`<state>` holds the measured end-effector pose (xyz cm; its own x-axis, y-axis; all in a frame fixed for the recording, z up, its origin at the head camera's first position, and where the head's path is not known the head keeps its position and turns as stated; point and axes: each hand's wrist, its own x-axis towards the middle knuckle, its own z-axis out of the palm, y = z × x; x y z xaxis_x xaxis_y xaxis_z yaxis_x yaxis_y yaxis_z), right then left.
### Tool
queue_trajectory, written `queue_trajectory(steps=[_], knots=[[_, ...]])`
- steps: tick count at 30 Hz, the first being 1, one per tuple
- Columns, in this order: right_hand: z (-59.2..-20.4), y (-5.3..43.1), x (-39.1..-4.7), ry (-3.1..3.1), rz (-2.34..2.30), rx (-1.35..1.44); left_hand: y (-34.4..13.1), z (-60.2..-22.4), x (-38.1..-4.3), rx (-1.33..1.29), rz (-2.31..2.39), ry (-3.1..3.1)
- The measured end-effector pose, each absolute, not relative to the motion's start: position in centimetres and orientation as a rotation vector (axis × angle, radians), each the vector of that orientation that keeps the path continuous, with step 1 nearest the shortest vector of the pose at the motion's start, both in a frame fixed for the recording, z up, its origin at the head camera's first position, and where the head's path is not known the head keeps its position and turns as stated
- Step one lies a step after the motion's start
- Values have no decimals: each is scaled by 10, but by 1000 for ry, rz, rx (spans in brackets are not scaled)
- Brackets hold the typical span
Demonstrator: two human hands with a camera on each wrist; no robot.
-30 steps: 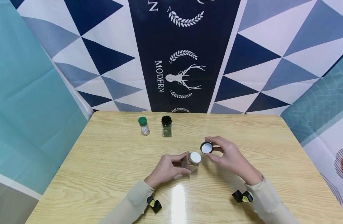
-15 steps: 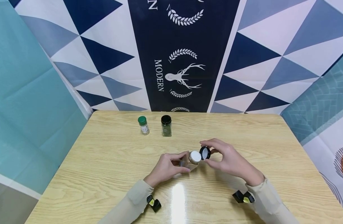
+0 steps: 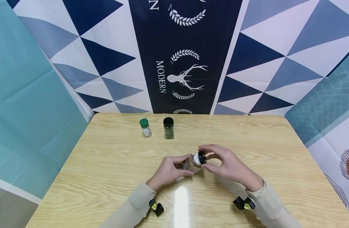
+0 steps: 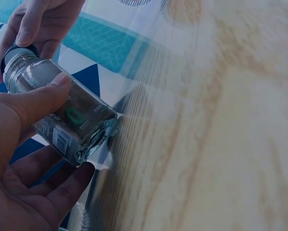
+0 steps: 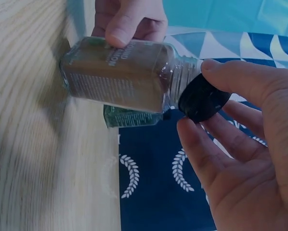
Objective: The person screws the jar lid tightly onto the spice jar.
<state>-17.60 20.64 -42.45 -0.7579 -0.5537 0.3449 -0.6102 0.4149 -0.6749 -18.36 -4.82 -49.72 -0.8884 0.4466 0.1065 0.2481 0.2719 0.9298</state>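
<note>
My left hand [image 3: 171, 170] grips a square glass spice jar [image 5: 120, 77] with brown powder in it, its thumb lying along the side. The jar tilts with its mouth toward my right hand [image 3: 227, 162]. Between thumb and fingers, that hand pinches a black screw cap [image 5: 202, 100]. The cap is right at the jar's mouth, slightly askew, and the threaded glass neck [image 5: 181, 79] shows beside it. In the head view a strip of the jar's white top [image 3: 196, 159] remains visible next to the cap [image 3: 202, 157].
Toward the back of the wooden table [image 3: 114, 177] stand a small green-capped shaker bottle [image 3: 146, 129] and a black-capped jar [image 3: 169, 129] with green contents. A patterned cloth [image 3: 183, 41] hangs behind the table's far edge.
My right hand has brought the cap leftward and turned it from facing up to facing the jar's mouth, where it now sits. My left hand and the jar have stayed nearly still.
</note>
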Motion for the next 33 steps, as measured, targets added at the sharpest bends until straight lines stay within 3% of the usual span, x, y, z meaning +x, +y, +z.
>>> queue_trajectory(steps=[33], knots=[[-431, 204, -174, -2530, 1044, 1185, -48, -498, -183, 709, 1622, 2390]])
